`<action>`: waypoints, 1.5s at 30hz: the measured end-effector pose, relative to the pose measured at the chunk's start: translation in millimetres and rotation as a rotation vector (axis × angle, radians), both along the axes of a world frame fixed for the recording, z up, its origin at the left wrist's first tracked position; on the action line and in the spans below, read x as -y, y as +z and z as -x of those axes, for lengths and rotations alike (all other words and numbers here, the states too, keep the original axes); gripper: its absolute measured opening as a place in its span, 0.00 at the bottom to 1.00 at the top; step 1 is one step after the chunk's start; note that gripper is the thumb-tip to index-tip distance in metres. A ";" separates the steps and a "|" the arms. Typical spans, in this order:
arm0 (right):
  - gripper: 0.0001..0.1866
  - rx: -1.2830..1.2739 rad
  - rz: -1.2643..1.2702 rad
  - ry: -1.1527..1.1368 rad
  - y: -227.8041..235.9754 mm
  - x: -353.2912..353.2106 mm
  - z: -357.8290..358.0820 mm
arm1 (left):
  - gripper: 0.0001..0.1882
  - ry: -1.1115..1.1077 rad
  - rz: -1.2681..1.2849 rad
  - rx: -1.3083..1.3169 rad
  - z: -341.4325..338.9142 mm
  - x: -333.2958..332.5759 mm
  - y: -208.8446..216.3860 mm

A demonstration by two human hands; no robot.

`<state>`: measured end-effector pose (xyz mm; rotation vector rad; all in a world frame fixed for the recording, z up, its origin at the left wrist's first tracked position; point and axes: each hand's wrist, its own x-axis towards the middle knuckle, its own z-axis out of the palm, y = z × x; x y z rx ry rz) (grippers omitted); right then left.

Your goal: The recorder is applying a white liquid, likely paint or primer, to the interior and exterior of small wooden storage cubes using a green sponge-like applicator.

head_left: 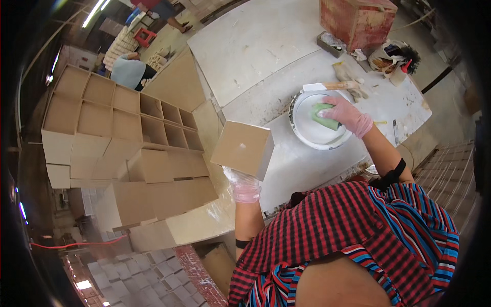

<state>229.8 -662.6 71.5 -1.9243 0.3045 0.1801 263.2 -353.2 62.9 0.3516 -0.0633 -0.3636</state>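
My left hand (242, 185), in a thin clear-pink glove, holds up a small square box (242, 143) from below. The box's upper face is bare brown board with a pale spot in the middle, and one side looks white. My fingers are partly hidden under it. My right hand (349, 113), gloved in pink, grips a green sponge (326, 117) with white on it. Beneath the sponge stands a round tub (317, 144) of white paint, its rim smeared. Across the tub's far rim lies a wide brush (327, 86) with a wooden handle.
On the white-stained table (255, 51) are a crumpled glove (349, 77), a small tray (331, 43), a red-stained crate (355, 23) and a bag of tools (391, 59). Brown board boxes (110, 117) are stacked at left. Other people (130, 69) are in the background.
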 end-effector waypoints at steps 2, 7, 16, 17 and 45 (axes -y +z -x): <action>0.20 0.055 0.024 -0.018 31.5 -31.7 -7.4 | 0.18 0.192 -0.812 0.392 -12.4 -1.3 -25.1; 0.18 0.624 0.190 0.306 60.2 -86.1 -18.7 | 0.15 0.464 -1.327 0.674 -14.1 12.4 -8.9; 0.17 0.881 0.432 0.630 73.2 -127.5 -15.3 | 0.14 0.631 -1.205 0.466 -3.4 -0.9 -2.9; 0.17 0.821 0.517 0.536 69.9 -124.6 -22.1 | 0.14 0.705 -1.519 0.701 -7.0 -3.6 -2.1; 0.13 0.931 0.742 0.619 106.4 -190.5 6.7 | 0.26 -0.226 0.141 0.019 -9.7 -79.1 16.8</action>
